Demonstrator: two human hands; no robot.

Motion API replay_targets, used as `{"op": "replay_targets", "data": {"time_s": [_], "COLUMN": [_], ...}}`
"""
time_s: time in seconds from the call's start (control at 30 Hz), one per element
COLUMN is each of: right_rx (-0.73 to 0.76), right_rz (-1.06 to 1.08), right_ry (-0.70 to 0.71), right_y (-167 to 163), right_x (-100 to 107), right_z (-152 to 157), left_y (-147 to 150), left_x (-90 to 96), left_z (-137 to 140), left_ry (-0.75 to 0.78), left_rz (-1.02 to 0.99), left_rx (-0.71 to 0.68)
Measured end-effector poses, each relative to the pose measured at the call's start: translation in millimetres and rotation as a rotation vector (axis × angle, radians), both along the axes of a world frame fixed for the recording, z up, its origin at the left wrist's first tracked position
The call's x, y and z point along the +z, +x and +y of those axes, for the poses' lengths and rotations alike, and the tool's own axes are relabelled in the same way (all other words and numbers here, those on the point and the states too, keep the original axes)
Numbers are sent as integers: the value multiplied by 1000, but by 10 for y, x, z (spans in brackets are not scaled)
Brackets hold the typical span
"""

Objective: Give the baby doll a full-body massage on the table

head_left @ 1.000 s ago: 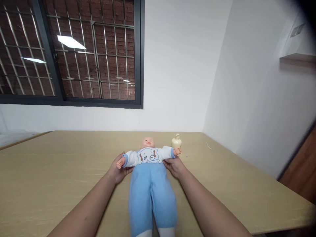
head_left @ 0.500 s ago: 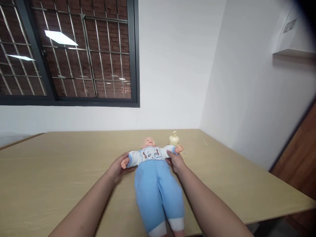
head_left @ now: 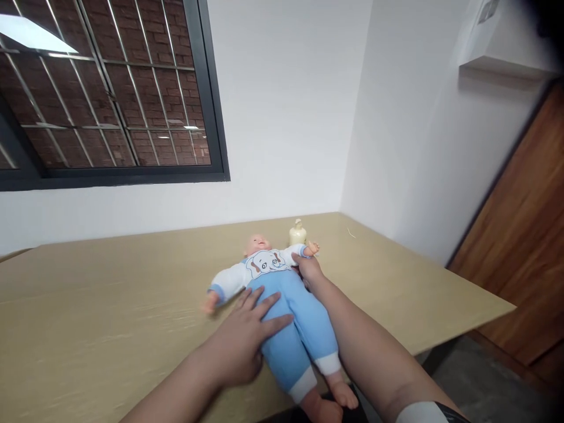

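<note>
The doll (head_left: 286, 282) lay on its back on the table (head_left: 132, 311), slightly askew, its head (head_left: 258, 244) at the far end and its bare feet (head_left: 343, 395) at the near edge. It wore a white top with an elephant picture (head_left: 267, 262) on the chest and light blue trousers (head_left: 311, 311) with white cuffs. Both of its arms stretched out sideways, the one on the left of the view reaching down toward the person and ending in a blurred little hand

The left hand (head_left: 247, 338) rested palm down on the trousers, its fingers fanned apart over the hip and thigh. The right hand (head_left: 309, 272) touched the doll's other side, just below the outstretched sleeve; its thumb lay by the sleeve, but most of the fingers were hidden, so whether they pinched the cloth could not be told

Just behind that sleeve a cream bottle (head_left: 297, 235) stood upright, and a thin pale strand (head_left: 351, 232) lay farther right on the tabletop. Beyond rose white walls (head_left: 286, 117), a dark-framed window (head_left: 217, 129) with metal bars before brickwork, and, at far right, a brown wooden panel (head_left: 520, 235) above grey floor (head_left: 480, 376)
</note>
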State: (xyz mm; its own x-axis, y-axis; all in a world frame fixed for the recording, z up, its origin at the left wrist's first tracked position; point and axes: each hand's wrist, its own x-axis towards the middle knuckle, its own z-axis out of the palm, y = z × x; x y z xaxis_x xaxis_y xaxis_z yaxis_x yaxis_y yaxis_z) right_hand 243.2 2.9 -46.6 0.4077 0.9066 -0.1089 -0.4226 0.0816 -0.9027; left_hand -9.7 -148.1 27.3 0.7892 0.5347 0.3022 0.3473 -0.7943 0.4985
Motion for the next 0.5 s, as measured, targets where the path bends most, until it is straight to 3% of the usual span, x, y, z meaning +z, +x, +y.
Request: {"op": "replay_targets", "data": {"time_s": [0.17,0.3,0.4,0.5], "right_rx": [-6,-17,-55,-102], "right_rz": [-46,-137,-227,-399], "right_ry": [2,7,16,93], "right_y": [-3,-24,-33,-69], "right_x": [40,113,165,233], "right_z": [-30,-107,-174,-246], "left_y": [174,164,105,66], "left_x": [-151,-152,-88,-45], "left_z": [-36,61,144,242], "left_ry": [128,96,-83,-413], "left_rz": [44,-119,-345,-597], "left_rx": [-69,61,173,263]}}
